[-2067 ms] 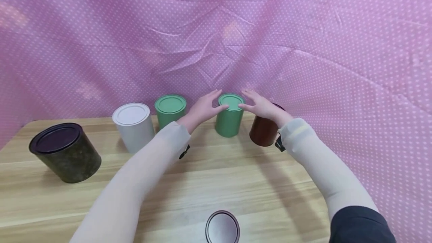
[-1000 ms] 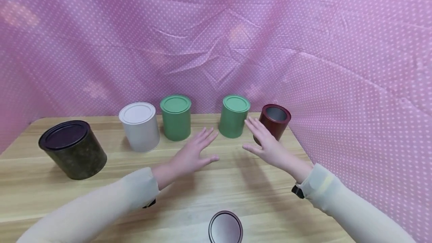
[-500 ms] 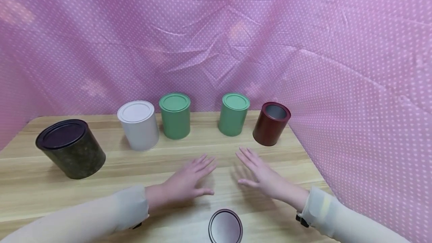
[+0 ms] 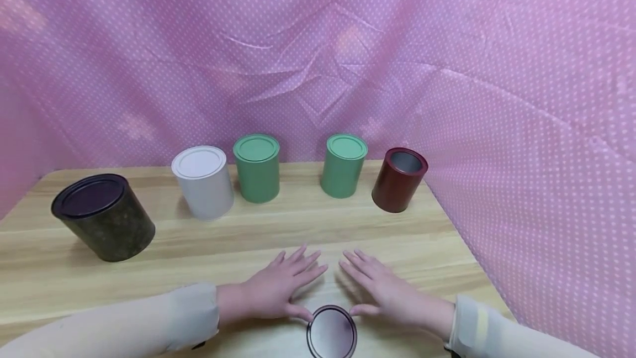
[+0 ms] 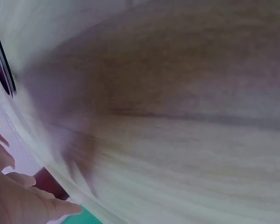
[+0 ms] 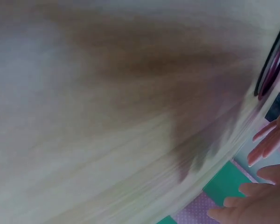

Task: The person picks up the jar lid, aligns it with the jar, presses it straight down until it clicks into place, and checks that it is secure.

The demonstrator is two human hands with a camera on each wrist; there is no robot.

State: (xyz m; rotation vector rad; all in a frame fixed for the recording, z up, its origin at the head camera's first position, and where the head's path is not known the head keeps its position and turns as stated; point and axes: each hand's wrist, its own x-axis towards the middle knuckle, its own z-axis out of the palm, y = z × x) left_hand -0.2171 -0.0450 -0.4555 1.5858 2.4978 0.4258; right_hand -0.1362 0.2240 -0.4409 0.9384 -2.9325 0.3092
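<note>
A round maroon-rimmed can lid (image 4: 331,333) lies flat near the front edge of the head view. My left hand (image 4: 273,289) is just beyond it to the left, fingers straight and spread, thumb tip right at the lid's rim. Mirroring it, my right hand (image 4: 392,291) has its fingers extended, with the thumb close by the lid's right rim. Neither hand holds anything. At the back right stands a dark red can (image 4: 399,181) with an open top. The left wrist view catches the lid (image 5: 2,63) edge-on, and so does the right wrist view.
Two green cans (image 4: 257,170) with lids stand along the back. To their left are a white lidded can (image 4: 203,184) and a wider black can (image 4: 104,217). Pink dotted cloth (image 4: 318,43) hangs behind and along the right side of the wooden table (image 4: 199,258).
Both hands have come back from the right-hand green can toward the front of the table, down to either side of the lid. The cans and lid have stayed in place.
</note>
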